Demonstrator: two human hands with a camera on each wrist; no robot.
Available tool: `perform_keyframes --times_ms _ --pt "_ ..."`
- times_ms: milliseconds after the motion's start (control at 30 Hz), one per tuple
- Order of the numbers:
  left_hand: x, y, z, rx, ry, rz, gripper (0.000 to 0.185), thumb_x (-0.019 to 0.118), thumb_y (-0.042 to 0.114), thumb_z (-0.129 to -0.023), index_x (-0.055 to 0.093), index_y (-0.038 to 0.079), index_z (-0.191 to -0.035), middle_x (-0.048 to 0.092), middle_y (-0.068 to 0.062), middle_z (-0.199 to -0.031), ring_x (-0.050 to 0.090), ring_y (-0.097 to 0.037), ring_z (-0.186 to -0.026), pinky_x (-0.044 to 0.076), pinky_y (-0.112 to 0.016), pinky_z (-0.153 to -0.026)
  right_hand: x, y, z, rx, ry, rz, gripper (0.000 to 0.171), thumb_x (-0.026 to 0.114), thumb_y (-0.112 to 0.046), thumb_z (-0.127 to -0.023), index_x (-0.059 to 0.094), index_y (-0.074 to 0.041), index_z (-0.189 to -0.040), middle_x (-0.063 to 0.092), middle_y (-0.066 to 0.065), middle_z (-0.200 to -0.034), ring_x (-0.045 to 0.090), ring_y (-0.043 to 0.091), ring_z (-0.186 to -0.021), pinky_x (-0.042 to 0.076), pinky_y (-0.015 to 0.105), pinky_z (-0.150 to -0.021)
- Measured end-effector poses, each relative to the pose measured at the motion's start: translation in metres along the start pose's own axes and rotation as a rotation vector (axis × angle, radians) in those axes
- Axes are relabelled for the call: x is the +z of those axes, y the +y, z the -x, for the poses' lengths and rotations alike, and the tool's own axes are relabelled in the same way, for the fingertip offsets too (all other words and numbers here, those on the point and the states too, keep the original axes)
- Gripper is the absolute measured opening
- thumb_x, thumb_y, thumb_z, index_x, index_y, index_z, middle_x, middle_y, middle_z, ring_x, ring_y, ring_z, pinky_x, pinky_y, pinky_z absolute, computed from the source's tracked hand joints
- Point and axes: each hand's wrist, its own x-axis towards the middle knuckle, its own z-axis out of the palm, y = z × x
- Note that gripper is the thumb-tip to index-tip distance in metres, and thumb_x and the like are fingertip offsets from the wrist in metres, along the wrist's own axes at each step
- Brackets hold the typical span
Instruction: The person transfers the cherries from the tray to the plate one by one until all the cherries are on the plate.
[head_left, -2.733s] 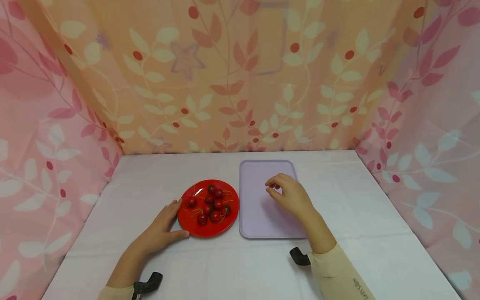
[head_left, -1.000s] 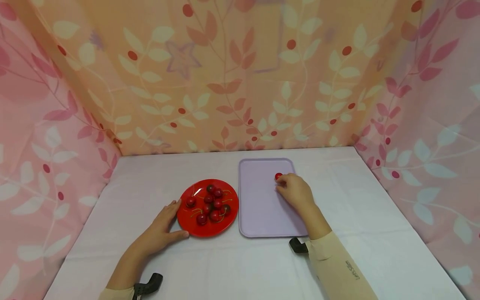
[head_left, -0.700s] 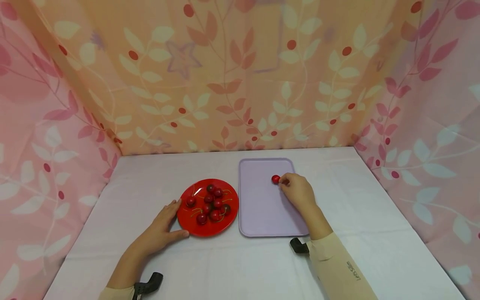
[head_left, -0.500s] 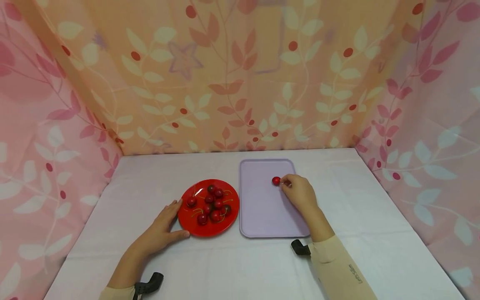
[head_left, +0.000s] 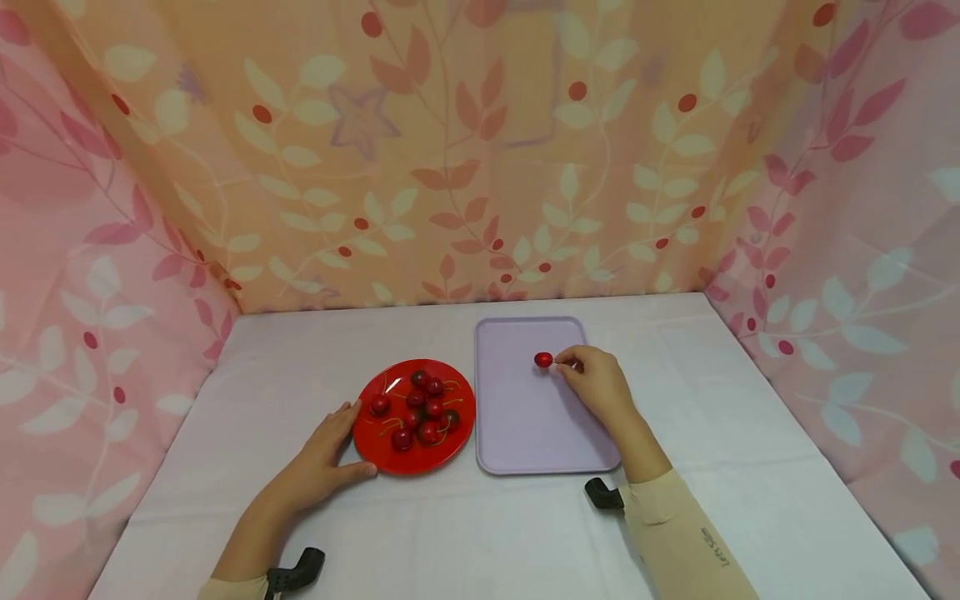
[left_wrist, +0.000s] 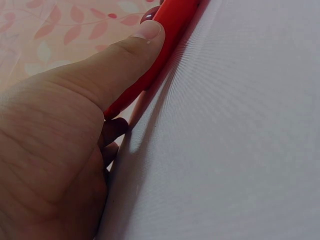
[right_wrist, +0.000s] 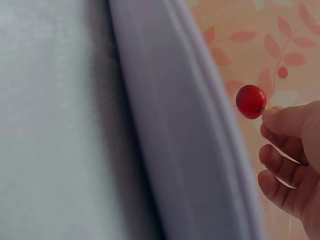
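Over the upper part of the lilac tray [head_left: 517, 433], my right hand [head_left: 600, 383] pinches a red cherry [head_left: 543, 360] by its stem between thumb and forefinger. In the right wrist view the cherry [right_wrist: 251, 101] stands out past the fingertips, and the other fingers curl loosely. My left hand [head_left: 322, 458] rests against the left edge of the red plate [head_left: 382, 454], fingers along the side and thumb at the near rim. In the left wrist view the thumb [left_wrist: 130, 57] presses on the plate's rim [left_wrist: 172, 30]. Several cherries [head_left: 429, 432] with stems lie on the plate.
Plate and tray stand side by side, rims close together, on a table [head_left: 420, 533] with a white cloth. Floral curtains [head_left: 450, 167] enclose the back and both sides. Black wrist mounts [head_left: 298, 571] stick out from both sleeves.
The cherry, mostly hidden by the right fingers at first, now shows fully at the end of its stem, slightly farther left. The right hand stays over the tray; left hand and plate keep their places.
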Motion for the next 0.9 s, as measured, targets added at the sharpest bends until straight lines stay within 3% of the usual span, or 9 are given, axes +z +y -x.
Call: perform_keyframes --times_ms 200,467,900 --pt "0.000 0.001 0.000 0.002 0.002 0.006 0.109 0.082 0.055 -0.080 0.024 0.016 -0.164 0.026 -0.016 -0.168 0.011 -0.043 -0.157 0.014 -0.071 -0.120 0.002 -0.003 -0.001 -0.035 -0.004 -0.112 0.006 0.079 -0.015 -0.091 0.078 -0.016 -0.097 0.073 -0.001 -0.088 0.061 0.016 -0.079 0.050 0.030 -0.069" --pt "-0.001 0.000 0.002 -0.001 0.002 -0.004 0.108 0.081 0.056 -0.081 0.024 0.017 -0.164 0.025 -0.017 -0.168 0.011 -0.045 -0.156 0.015 -0.073 -0.119 0.002 -0.014 0.000 -0.090 0.004 -0.145 0.007 0.079 -0.015 -0.091 0.079 -0.017 -0.097 0.074 -0.004 -0.089 0.064 0.013 -0.080 0.055 0.030 -0.072" --pt "0.000 -0.004 0.000 0.021 0.003 0.017 0.110 0.081 0.055 -0.080 0.023 0.017 -0.165 0.025 -0.015 -0.169 0.009 -0.043 -0.157 0.013 -0.072 -0.120 0.004 -0.048 0.003 -0.165 -0.089 -0.238 0.012 0.079 -0.007 -0.089 0.079 -0.016 -0.098 0.075 -0.004 -0.094 0.061 0.013 -0.081 0.053 0.025 -0.071"
